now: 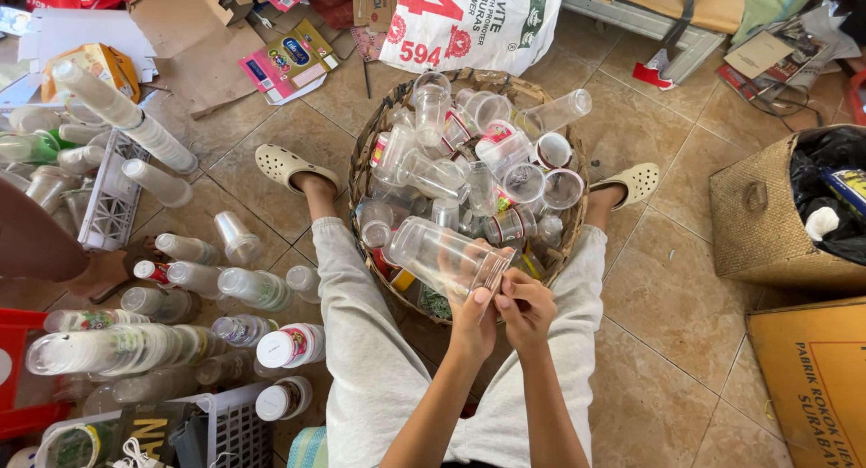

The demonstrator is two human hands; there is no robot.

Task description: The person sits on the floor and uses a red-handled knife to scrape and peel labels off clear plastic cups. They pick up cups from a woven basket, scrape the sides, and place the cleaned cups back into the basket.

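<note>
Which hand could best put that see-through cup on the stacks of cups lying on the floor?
Probably the left hand. It grips the clear cup at its rim, and the stacked cups lie on that side. The right hand only pinches the rim.

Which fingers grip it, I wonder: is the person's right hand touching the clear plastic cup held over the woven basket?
Touching. The head view shows right hand fingertips on the clear plastic cup rim, beside the left hand.

Basket [379, 139] of cups between the feet, stacked cups [117, 351] lying left, woven bin [767, 234] right, sack [469, 22] behind the basket.
</note>
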